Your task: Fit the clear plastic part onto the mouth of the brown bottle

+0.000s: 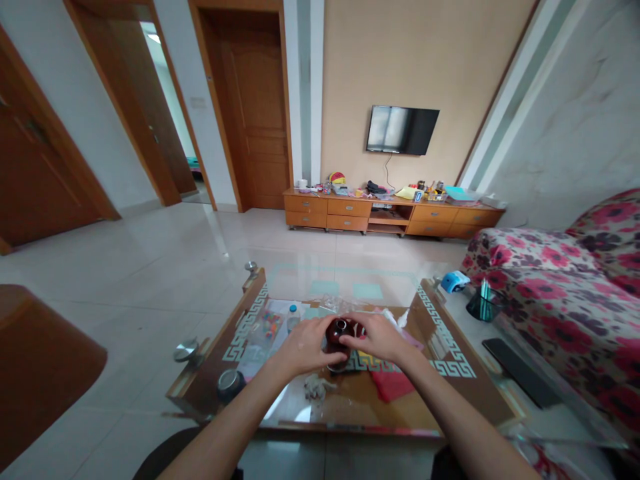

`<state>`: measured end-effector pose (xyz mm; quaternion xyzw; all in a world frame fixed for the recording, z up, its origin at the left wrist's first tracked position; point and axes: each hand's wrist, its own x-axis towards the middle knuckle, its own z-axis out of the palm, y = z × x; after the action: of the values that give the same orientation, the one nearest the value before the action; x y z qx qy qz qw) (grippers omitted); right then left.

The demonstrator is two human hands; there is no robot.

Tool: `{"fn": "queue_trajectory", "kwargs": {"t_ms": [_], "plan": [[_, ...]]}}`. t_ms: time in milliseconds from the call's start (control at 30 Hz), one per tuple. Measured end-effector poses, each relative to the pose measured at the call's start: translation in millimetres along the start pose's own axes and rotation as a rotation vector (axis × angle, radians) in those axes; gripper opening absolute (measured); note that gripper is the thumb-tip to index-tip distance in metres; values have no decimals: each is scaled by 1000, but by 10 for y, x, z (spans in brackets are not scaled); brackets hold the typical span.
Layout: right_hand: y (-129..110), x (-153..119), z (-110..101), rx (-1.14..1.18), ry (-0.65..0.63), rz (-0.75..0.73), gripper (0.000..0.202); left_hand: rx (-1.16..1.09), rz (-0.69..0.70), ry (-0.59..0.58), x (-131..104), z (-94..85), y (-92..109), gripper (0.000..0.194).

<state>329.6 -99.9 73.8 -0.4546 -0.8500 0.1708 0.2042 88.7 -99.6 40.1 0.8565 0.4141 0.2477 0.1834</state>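
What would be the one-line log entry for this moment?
left hand: on dark jar | right hand: on jar top | surface: glass table

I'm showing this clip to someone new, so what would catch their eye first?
Both hands, left hand and right hand, close around a small dark red glossy jar over the glass-topped coffee table. To the right sits a red floral sofa; a flat black wall television hangs on the far wall.

Dark red jar [342, 331] – upright, on glass table [350, 280].
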Motion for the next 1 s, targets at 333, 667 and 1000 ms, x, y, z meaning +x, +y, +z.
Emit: {"fn": "queue_trajectory", "kwargs": {"t_ms": [333,667,1000], "plan": [[294,-65,59,-6,187,58,43,-220,-89,-31,-4,133,-1,72],[783,24,262,-110,297,94,84,-279,-141,-26,75,353,-135,83],[820,19,468,-194,193,135,81,-3,-201,161,50,92,-144,68]]}}
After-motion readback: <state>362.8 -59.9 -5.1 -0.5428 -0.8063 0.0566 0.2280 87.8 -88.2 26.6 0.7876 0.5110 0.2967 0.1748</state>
